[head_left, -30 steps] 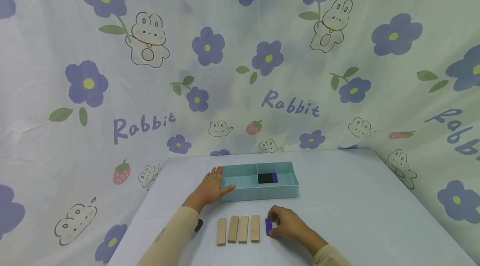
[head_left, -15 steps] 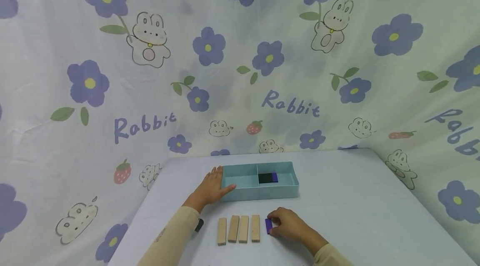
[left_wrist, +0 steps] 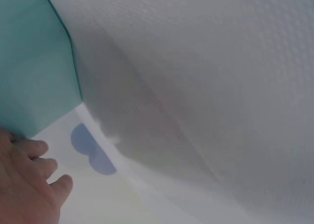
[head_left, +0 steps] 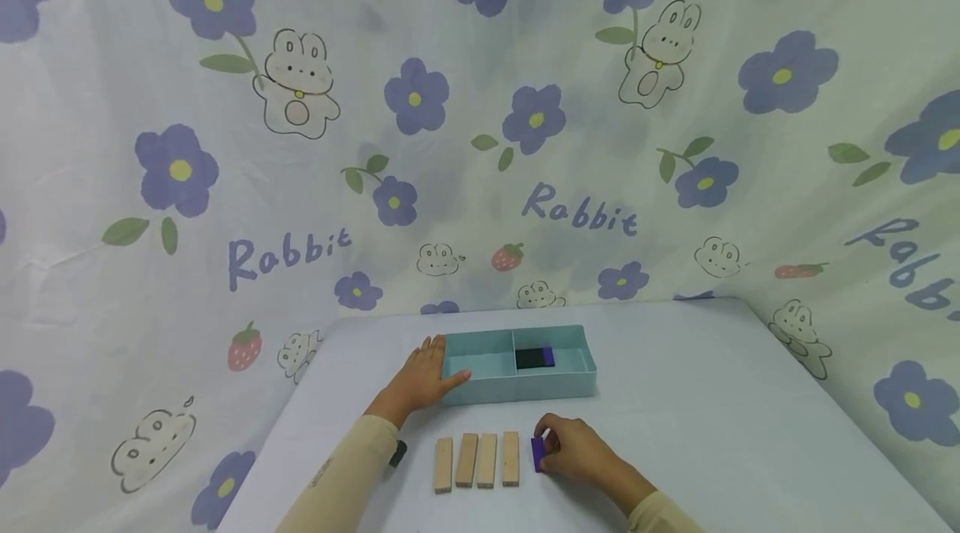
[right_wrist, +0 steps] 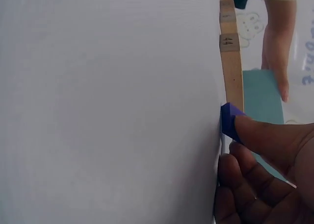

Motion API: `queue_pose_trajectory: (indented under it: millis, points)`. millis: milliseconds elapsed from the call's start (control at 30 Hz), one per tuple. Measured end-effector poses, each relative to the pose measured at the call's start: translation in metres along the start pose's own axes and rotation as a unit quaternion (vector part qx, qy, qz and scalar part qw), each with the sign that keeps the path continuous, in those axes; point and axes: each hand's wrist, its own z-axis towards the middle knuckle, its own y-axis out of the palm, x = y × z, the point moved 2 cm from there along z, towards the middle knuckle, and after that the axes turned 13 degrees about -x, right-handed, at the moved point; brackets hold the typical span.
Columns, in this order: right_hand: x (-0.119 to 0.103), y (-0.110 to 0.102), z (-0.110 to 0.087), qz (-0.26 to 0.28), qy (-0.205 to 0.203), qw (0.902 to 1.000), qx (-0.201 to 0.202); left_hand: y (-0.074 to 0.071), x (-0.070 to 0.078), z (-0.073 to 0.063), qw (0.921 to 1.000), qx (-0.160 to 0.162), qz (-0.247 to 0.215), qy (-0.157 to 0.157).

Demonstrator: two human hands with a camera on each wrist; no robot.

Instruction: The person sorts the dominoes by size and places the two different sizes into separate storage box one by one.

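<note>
In the head view my left hand (head_left: 420, 379) rests at the left end of a light-blue two-compartment box (head_left: 525, 388), thumb over its front wall and fingers extended along its side. The left wrist view shows several fingertips beside the box's wall (left_wrist: 39, 67). My right hand (head_left: 581, 450) pinches a small purple block (head_left: 537, 455) at the right end of a row of wooden blocks (head_left: 487, 460). Seen from the right wrist, the thumb presses the purple block's (right_wrist: 228, 121) near end, while its far end is hidden.
Inside the box's right compartment lie a black piece (head_left: 529, 358) and a purple piece (head_left: 549, 357), side by side against the divider. A black object (head_left: 398, 454) is partly covered by my left sleeve (head_left: 345, 470). A patterned curtain (head_left: 480, 183) stands behind the white table (head_left: 697, 399).
The right hand's fingers have shifted slightly at the purple block. The left hand, box and wooden blocks hold their places.
</note>
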Motion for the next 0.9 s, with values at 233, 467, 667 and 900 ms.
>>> queue_pose_trajectory:
  millis: [233, 467, 667, 900]
  points:
    - [0.001, -0.006, 0.003, -0.002, -0.003, 1.0000, -0.004, 0.002, -0.003, 0.001, 1.0000, 0.002, -0.001, 0.003]
    - [0.004, -0.025, 0.007, 0.009, -0.014, 0.9999, -0.004, 0.003, -0.003, 0.001, 1.0000, 0.001, 0.001, -0.002]
    - [0.007, -0.048, 0.011, 0.009, -0.030, 0.9994, 0.017, 0.001, -0.002, -0.001, 1.0000, -0.002, -0.001, -0.002]
    - [0.001, -0.079, 0.016, -0.002, -0.017, 0.9990, 0.042, 0.000, -0.001, -0.001, 1.0000, -0.005, 0.003, -0.003]
